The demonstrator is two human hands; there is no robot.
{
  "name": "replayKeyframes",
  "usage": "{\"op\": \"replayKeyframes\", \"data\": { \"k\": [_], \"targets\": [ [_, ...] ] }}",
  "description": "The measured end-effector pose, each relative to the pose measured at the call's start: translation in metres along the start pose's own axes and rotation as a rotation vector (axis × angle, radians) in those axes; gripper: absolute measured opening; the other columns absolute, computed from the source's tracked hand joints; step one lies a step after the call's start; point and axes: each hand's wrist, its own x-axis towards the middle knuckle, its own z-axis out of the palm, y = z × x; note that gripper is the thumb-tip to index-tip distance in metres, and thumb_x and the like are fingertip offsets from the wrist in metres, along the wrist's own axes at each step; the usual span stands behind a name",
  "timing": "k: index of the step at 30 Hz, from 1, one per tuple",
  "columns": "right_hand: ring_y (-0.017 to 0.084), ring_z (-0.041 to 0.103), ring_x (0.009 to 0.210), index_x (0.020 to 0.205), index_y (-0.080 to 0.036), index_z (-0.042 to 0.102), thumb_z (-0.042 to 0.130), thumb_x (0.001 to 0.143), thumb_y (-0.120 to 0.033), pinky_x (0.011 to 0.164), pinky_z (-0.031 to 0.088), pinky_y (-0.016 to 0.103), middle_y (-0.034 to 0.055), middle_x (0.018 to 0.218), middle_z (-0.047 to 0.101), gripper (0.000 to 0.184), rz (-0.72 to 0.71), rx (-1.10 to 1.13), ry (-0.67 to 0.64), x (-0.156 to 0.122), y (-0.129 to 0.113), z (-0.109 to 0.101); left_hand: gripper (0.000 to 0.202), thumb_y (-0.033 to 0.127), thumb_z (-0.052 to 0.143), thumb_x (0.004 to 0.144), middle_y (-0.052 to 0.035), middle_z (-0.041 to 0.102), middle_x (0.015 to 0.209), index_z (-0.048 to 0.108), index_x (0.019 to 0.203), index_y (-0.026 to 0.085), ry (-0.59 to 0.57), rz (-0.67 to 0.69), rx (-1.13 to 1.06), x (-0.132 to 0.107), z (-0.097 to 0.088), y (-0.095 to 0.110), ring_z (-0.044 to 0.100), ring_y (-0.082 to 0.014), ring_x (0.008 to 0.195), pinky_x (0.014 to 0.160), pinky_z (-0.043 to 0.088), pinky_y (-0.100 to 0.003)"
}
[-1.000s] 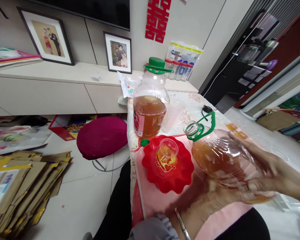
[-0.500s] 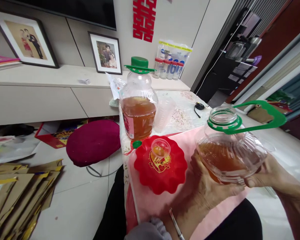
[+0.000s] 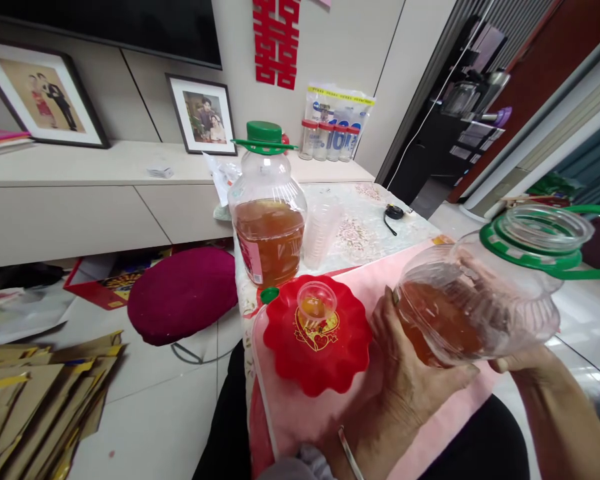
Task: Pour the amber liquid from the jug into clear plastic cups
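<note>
A clear plastic jug (image 3: 495,313) with a green collar and handle is held between both hands at the right, tilted with its uncapped mouth toward the upper right. Amber liquid pools in its lower left. My left hand (image 3: 410,373), a bracelet on its wrist, grips the jug's lower left side. My right hand (image 3: 535,370) supports it from below on the right; its fingers are mostly hidden. Left of them, a red scalloped plate (image 3: 285,360) bears a small clear plastic cup (image 3: 317,301) with some amber liquid. A green cap (image 3: 269,295) lies by the plate's rim.
Behind the plate stands a second, capped jug (image 3: 270,233) of amber liquid, beside stacked plastic cups (image 3: 320,237). A tape measure (image 3: 394,212) lies on the tablecloth. Left of the table are a round maroon stool (image 3: 183,293) and flattened cardboard (image 3: 45,407) on the floor.
The jug in my hands has tipped further to the right, its mouth swinging right and its liquid shifting toward the lower left. The camera view has shifted slightly.
</note>
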Motion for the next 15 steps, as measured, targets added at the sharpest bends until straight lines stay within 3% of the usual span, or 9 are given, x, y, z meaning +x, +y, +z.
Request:
{"op": "replayKeyframes", "data": {
  "k": [4, 7, 9, 12, 15],
  "targets": [
    [0.045, 0.031, 0.156, 0.150, -0.034, 0.058, 0.101, 0.039, -0.060, 0.128, 0.028, 0.055, 0.0082, 0.164, 0.046, 0.123, -0.010, 0.015, 0.051, -0.006, 0.017, -0.006, 0.161, 0.051, 0.102, 0.044, -0.0274, 0.042, 0.153, -0.006, 0.161, 0.024, -0.007, -0.062, -0.019, -0.002, 0.011, -0.003, 0.049, -0.0488, 0.141, 0.114, 0.051, -0.067],
    [0.045, 0.034, 0.154, 0.152, -0.040, 0.055, 0.100, 0.043, -0.062, 0.125, 0.035, 0.056, 0.0032, 0.164, 0.047, 0.120, 0.022, 0.048, 0.025, -0.011, 0.023, -0.004, 0.157, 0.058, 0.098, 0.049, -0.0293, 0.040, 0.155, -0.004, 0.163, 0.022, -0.042, -0.107, -0.017, -0.005, 0.016, -0.005, 0.045, -0.0481, 0.144, 0.118, 0.048, -0.063],
    [0.042, 0.024, 0.159, 0.154, -0.042, 0.052, 0.098, 0.047, -0.064, 0.127, 0.035, 0.052, -0.0031, 0.167, 0.043, 0.119, 0.029, 0.070, 0.014, -0.013, 0.024, -0.001, 0.153, 0.064, 0.094, 0.051, -0.0294, 0.038, 0.156, 0.001, 0.164, 0.019, -0.065, -0.128, -0.014, -0.008, 0.018, -0.006, 0.042, -0.0481, 0.146, 0.119, 0.047, -0.063],
    [0.035, 0.000, 0.163, 0.150, -0.040, 0.058, 0.095, 0.047, -0.067, 0.132, 0.021, 0.043, -0.0117, 0.169, 0.037, 0.113, -0.032, 0.035, 0.044, -0.015, 0.025, 0.003, 0.149, 0.063, 0.092, 0.055, -0.0299, 0.033, 0.160, 0.003, 0.164, 0.014, -0.099, -0.142, -0.002, -0.010, 0.021, -0.008, 0.035, -0.0488, 0.151, 0.124, 0.040, -0.066],
    [0.036, 0.005, 0.163, 0.149, -0.039, 0.059, 0.096, 0.043, -0.068, 0.132, 0.020, 0.045, -0.0068, 0.164, 0.046, 0.115, 0.015, 0.064, 0.072, -0.018, 0.026, 0.003, 0.150, 0.062, 0.093, 0.055, -0.0301, 0.030, 0.162, 0.002, 0.165, 0.013, -0.136, -0.135, 0.015, -0.010, 0.021, -0.008, 0.030, -0.0488, 0.153, 0.128, 0.032, -0.066]
  ]
}}
